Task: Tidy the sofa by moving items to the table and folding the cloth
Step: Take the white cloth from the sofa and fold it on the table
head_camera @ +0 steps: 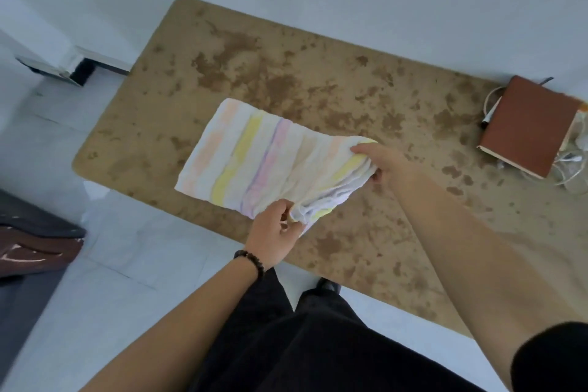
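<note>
- Striped cloth [264,159] is lying on the mottled brown table [318,73], roughly mid-table, with pastel stripes in orange, yellow, pink and purple facing up.
- Its left part lies pretty smooth on the tabletop. The right end is bunched and wrinkled where you've got hold of it.
- Your left hand [273,232] pinches the bunched near corner, fingers curled round the fabric, close to the table's near edge.
- Your right hand [386,162] grips the far right corner, thumb on top by the yellow stripe and fingers tucked under, so both hands are clamped on the same end of the cloth.
- On your left wrist there's a dark beaded bracelet [251,259].
- Over at the right end of the table sits a brown notebook [528,127], well apart from the cloth and lying on some white cables [569,169].
- What looks like a dark brown sofa [35,245] pokes in at the left, off the table, over the pale tiled floor [127,264].
- At the bottom you can see your black trousers [286,344] and a dark shoe [329,285] just beside the near table edge.
</note>
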A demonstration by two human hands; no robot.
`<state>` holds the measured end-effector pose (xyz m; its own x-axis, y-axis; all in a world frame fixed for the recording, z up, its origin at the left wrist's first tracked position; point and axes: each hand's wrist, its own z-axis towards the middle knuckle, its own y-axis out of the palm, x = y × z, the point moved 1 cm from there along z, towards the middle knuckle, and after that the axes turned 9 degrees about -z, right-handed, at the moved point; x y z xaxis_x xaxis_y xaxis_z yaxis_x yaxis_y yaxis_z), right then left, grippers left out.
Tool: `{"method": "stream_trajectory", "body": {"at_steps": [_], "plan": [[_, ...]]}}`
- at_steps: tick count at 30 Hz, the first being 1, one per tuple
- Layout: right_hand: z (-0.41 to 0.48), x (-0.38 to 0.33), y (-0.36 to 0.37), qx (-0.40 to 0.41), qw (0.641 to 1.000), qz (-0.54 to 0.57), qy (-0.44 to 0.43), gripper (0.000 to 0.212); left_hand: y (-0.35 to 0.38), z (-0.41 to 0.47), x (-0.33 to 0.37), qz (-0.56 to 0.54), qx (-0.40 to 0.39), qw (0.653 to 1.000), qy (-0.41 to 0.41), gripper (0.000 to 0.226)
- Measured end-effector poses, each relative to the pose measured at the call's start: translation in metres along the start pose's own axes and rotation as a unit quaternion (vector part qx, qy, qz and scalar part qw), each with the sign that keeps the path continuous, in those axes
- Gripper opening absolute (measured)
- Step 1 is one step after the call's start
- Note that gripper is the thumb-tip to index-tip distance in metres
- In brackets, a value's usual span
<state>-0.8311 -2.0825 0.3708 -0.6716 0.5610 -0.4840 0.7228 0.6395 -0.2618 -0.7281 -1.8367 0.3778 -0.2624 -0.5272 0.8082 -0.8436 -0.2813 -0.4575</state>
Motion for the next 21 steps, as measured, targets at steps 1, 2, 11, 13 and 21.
{"method": "stream_trajectory", "body": {"at_steps": [1,2,11,13,21], "plan": [[-0.004,-0.009,0.007,0.002,1.000,-0.001,-0.004,0.056,-0.013,0.000,0.001,-0.022,-0.003,1.000,-0.002,0.014],[-0.007,-0.018,0.014,0.004,1.000,0.008,-0.011,0.055,-0.027,0.000,0.002,-0.034,-0.005,0.999,-0.007,0.010],[-0.030,-0.128,0.141,0.070,0.981,-0.014,-0.178,0.009,-0.159,0.034,-0.048,-0.235,0.056,0.958,-0.156,0.038],[-0.026,-0.147,0.181,0.079,0.979,-0.048,-0.181,0.007,-0.186,0.044,-0.071,-0.272,0.061,0.941,-0.191,0.021],[0.004,-0.164,0.304,-0.042,0.978,-0.154,-0.138,0.073,-0.237,0.082,-0.149,-0.237,0.016,0.918,-0.319,0.017]]}}
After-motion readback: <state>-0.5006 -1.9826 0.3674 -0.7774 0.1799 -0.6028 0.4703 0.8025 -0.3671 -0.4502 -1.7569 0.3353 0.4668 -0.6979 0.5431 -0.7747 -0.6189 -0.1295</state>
